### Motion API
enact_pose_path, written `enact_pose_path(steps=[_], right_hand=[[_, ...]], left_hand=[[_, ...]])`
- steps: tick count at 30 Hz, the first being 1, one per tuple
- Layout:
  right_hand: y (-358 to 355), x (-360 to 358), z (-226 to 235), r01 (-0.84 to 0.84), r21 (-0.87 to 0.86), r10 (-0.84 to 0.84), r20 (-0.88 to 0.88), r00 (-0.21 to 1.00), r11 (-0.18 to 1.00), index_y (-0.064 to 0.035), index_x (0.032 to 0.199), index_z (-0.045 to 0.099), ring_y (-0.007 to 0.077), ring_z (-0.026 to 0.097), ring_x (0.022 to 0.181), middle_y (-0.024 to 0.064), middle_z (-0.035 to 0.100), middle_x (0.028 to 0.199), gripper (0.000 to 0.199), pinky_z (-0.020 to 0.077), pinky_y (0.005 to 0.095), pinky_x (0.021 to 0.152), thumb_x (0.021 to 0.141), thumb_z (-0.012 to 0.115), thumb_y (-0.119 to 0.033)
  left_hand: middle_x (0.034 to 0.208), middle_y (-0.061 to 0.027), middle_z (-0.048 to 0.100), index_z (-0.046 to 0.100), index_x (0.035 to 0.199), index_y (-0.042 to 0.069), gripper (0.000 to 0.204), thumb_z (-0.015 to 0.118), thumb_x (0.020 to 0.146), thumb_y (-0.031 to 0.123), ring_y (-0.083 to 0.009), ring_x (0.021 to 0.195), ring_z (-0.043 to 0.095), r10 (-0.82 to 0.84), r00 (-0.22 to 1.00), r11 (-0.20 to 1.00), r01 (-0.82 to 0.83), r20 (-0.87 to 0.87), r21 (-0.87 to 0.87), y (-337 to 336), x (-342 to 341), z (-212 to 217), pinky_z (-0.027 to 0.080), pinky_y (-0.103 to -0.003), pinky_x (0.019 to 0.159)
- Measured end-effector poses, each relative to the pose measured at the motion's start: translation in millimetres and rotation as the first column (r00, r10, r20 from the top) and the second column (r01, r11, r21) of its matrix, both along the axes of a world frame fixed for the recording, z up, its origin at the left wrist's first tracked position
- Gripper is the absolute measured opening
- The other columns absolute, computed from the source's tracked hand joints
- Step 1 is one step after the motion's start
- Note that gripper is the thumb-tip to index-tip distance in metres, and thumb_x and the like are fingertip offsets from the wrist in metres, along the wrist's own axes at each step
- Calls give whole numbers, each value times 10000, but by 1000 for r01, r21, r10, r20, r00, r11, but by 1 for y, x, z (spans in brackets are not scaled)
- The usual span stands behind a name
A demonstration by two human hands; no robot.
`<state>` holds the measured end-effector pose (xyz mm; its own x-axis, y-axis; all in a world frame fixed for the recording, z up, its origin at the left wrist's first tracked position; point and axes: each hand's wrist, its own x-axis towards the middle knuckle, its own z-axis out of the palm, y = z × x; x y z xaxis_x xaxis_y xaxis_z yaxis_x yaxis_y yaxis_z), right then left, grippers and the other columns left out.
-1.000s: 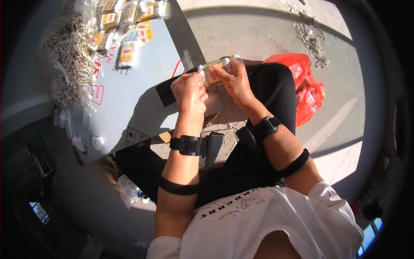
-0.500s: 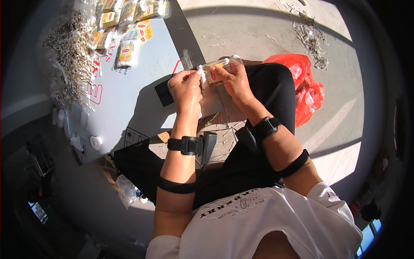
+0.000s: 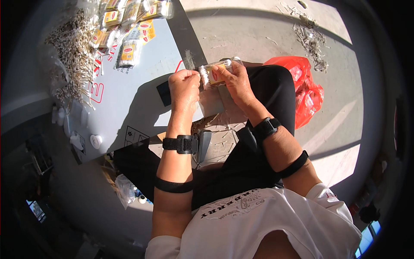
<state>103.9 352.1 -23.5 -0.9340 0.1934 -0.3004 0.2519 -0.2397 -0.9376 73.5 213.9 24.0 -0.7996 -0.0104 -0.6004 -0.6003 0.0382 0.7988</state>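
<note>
A clear plastic packet of cotton swabs [image 3: 210, 77] with a yellow label lies in my right hand [image 3: 239, 83]. The thumb presses on the label, and the fingers are behind the packet. My left hand [image 3: 184, 90] is closed like a fist at the packet's left end, thumb and fingertips pressed together. What it pinches there, if anything, is too small to make out. On the grey table at the upper left lie several similar swab packets [image 3: 129, 52], beside a big heap of loose cotton swabs [image 3: 76, 54].
The grey table [image 3: 142, 93] reaches in from the left, with a white round cap [image 3: 95, 140] near its front corner. A red plastic bag [image 3: 311, 103] sits on the floor right of my knee. Loose swabs [image 3: 311, 39] are scattered on the floor beyond.
My left forearm has shifted slightly to the left. The left fist has turned a little at the packet's end, while my right hand keeps its hold on the packet.
</note>
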Motion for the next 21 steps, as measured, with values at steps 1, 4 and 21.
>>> enact_pose_path(steps=[1,4,21], right_hand=[[-1,0,1,1,-11,-1,5,1000,1000,31,908,612,91,567,720,45,645,801,246,474,252,635,884,678,-204],[-4,-1,0,11,6,-11,16,1000,1000,29,906,610,86,558,717,38,640,797,246,468,252,631,886,677,-207],[-4,0,0,24,1,-24,10,1000,1000,5,860,590,74,534,711,20,617,773,250,450,250,619,882,685,-224]], left_hand=[[583,25,466,590,891,-19,75,585,841,36,-30,407,343,3,1000,1000,-3,-1,0,-2,2,1,254,-216,346],[588,20,473,595,877,-19,67,595,842,38,-31,411,348,41,999,993,-39,-10,109,-5,5,0,248,-211,349],[564,19,457,587,791,-16,69,649,773,8,-41,408,353,74,997,993,-75,14,86,2,2,2,229,-211,344]])
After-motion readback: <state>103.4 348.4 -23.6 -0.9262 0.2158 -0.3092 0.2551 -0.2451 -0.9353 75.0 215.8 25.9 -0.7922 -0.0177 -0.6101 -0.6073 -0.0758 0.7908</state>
